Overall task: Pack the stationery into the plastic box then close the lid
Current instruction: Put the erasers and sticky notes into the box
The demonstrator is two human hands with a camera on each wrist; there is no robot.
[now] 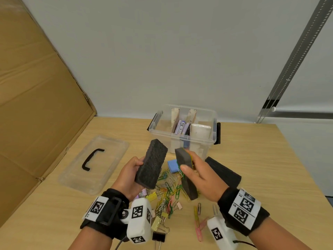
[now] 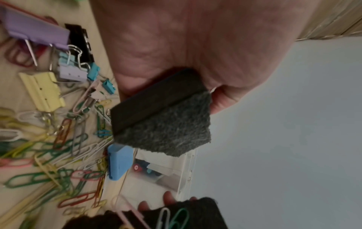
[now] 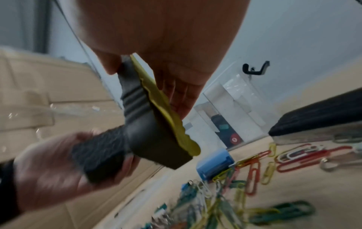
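Observation:
My left hand (image 1: pixel 130 173) grips a dark grey felt eraser block (image 1: pixel 151 164), held up above the table; the left wrist view shows its felt end (image 2: pixel 164 122). My right hand (image 1: pixel 200 175) grips a second grey eraser (image 1: pixel 186 175) with a yellow backing (image 3: pixel 166 106), beside the first. Both are held in front of the clear plastic box (image 1: pixel 182 139), which stands open with markers and white items inside. The clear lid (image 1: pixel 93 164) with a black handle lies flat to the left. A pile of coloured paper clips and binder clips (image 1: pixel 167 197) covers the table under my hands.
A third black eraser (image 1: pixel 223 171) lies right of my right hand. A small blue block (image 1: pixel 173 165) sits near the box front. A cardboard sheet (image 1: pixel 36 105) leans along the left edge. Bare wood table (image 1: pixel 270 168) extends to the right.

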